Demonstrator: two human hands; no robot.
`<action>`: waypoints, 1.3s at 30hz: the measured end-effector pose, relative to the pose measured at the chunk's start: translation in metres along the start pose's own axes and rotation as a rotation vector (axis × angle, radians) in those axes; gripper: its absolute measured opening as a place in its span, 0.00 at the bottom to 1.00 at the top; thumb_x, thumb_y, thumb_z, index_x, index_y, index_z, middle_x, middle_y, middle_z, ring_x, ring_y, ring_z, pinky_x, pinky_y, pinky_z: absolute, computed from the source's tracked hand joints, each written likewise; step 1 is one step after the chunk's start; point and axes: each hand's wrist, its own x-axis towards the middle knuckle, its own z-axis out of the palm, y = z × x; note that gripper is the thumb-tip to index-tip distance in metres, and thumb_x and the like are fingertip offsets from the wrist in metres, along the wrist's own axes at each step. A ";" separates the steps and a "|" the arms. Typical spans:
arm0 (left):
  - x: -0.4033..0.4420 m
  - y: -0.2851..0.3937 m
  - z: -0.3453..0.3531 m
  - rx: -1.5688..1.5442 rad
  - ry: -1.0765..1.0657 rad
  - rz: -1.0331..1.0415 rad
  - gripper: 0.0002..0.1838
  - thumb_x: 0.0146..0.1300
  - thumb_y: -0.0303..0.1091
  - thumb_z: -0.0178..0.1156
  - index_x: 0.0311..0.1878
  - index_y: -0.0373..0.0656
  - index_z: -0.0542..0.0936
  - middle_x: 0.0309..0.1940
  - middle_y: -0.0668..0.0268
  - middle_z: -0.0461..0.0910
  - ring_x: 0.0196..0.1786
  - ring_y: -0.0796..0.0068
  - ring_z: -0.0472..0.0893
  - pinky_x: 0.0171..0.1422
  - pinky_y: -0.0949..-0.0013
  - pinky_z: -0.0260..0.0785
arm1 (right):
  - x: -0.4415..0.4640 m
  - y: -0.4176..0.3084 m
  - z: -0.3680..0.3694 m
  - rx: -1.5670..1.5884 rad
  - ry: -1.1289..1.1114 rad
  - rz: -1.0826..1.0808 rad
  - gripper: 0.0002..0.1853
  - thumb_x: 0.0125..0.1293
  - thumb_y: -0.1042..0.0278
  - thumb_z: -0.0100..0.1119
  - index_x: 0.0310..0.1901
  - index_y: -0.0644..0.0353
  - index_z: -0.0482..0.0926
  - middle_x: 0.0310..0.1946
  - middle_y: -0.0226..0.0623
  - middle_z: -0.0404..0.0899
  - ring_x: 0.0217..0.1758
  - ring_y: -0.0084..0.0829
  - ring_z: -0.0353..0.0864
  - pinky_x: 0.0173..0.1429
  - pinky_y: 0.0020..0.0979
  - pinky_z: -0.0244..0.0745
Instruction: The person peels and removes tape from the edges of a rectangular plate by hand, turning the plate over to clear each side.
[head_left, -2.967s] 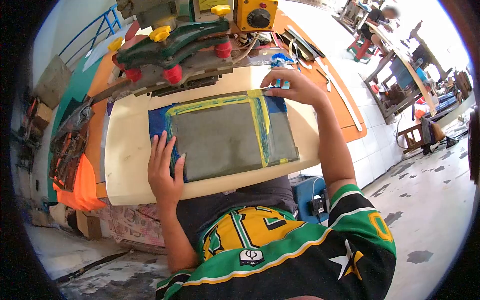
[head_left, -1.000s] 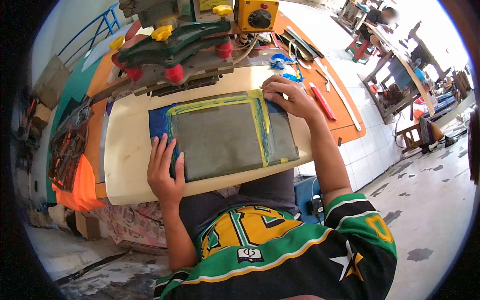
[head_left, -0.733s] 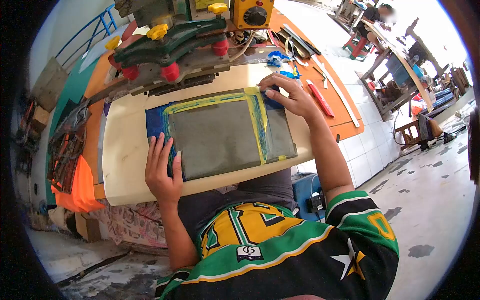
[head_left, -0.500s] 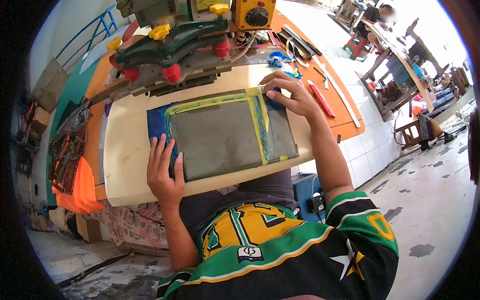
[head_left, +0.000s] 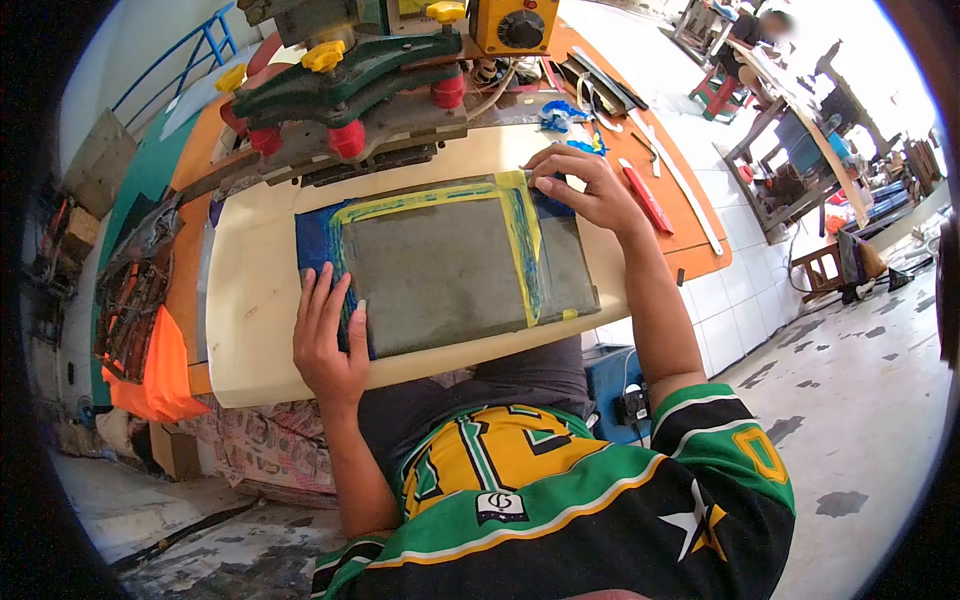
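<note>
A grey flat panel (head_left: 440, 265) lies on a cream board (head_left: 255, 300), with yellow tape (head_left: 420, 200) along its top and right and blue tape (head_left: 318, 238) at its left. My left hand (head_left: 332, 330) rests with fingers spread on the panel's left edge and the blue tape. At the panel's top right corner, my right hand (head_left: 580, 190) has its thumb and forefinger bent close together beside the yellow tape. Whatever lies between those fingertips is too small to make out.
A green clamp machine (head_left: 350, 85) with red feet stands behind the board, beside a yellow control box (head_left: 515, 25). A red cutter (head_left: 647, 200), a long metal ruler (head_left: 690, 200) and crumpled blue tape (head_left: 562, 115) lie at the right. A person (head_left: 750, 35) sits far back.
Since the earliest frame, the red cutter and more crumpled tape show on the table at the right. My right hand has shifted slightly at the corner; my left hand has stayed on the edge.
</note>
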 end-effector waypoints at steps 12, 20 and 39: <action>0.000 0.003 -0.002 -0.010 0.026 -0.040 0.20 0.73 0.34 0.62 0.66 0.41 0.82 0.70 0.55 0.79 0.74 0.49 0.75 0.78 0.52 0.66 | -0.003 0.002 0.001 0.021 0.025 0.064 0.13 0.77 0.59 0.62 0.41 0.63 0.83 0.49 0.37 0.86 0.53 0.32 0.83 0.61 0.35 0.77; 0.000 -0.019 -0.005 -0.448 0.038 -0.479 0.31 0.75 0.39 0.64 0.76 0.37 0.69 0.65 0.50 0.79 0.66 0.60 0.79 0.73 0.59 0.68 | -0.008 0.013 -0.007 0.064 -0.081 0.597 0.22 0.76 0.46 0.64 0.42 0.62 0.80 0.20 0.21 0.67 0.19 0.15 0.66 0.22 0.25 0.59; 0.032 -0.032 -0.045 -1.059 0.121 -0.569 0.15 0.67 0.23 0.70 0.55 0.35 0.81 0.48 0.67 0.84 0.50 0.79 0.80 0.62 0.73 0.70 | -0.010 -0.060 -0.040 0.343 0.114 0.306 0.11 0.73 0.61 0.70 0.42 0.59 0.79 0.24 0.19 0.73 0.18 0.08 0.66 0.20 0.16 0.60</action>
